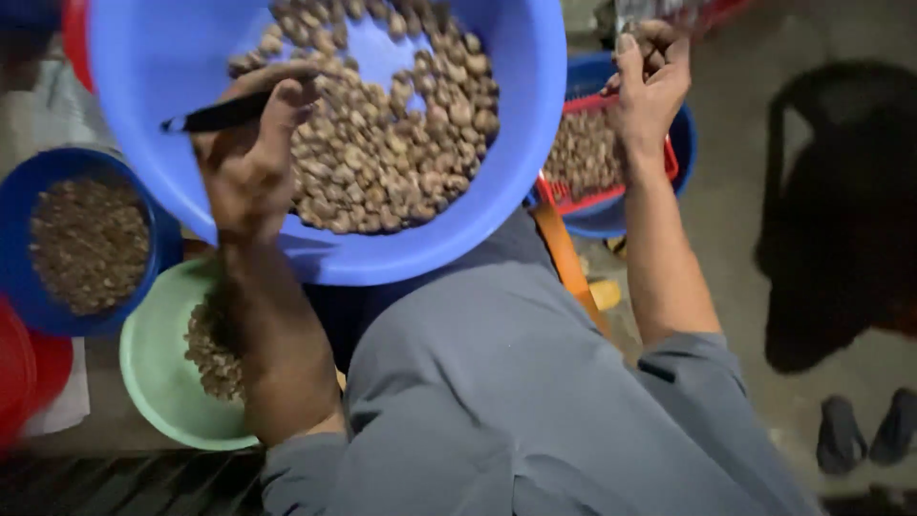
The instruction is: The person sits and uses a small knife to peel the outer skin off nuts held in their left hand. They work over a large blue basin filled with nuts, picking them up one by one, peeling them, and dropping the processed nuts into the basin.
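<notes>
Left hand (250,158) closed around a dark tool (218,116); right hand (650,81) curled, its contents hidden.

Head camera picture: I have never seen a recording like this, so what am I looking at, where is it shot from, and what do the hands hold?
There is no machine here. A camera worn on a person's head looks straight down at their own arms and lap, covered in grey cloth.

The left hand grips a thin dark tool over a big blue basin full of pale brown nuts. The right hand is raised above a red basket of similar nuts, which sits in another blue bowl; it pinches something small, too blurred to name.

At the left are a dark blue bowl of darker bits and a green bowl partly filled with nuts. A pair of dark sandals lies on the floor at lower right.
</notes>
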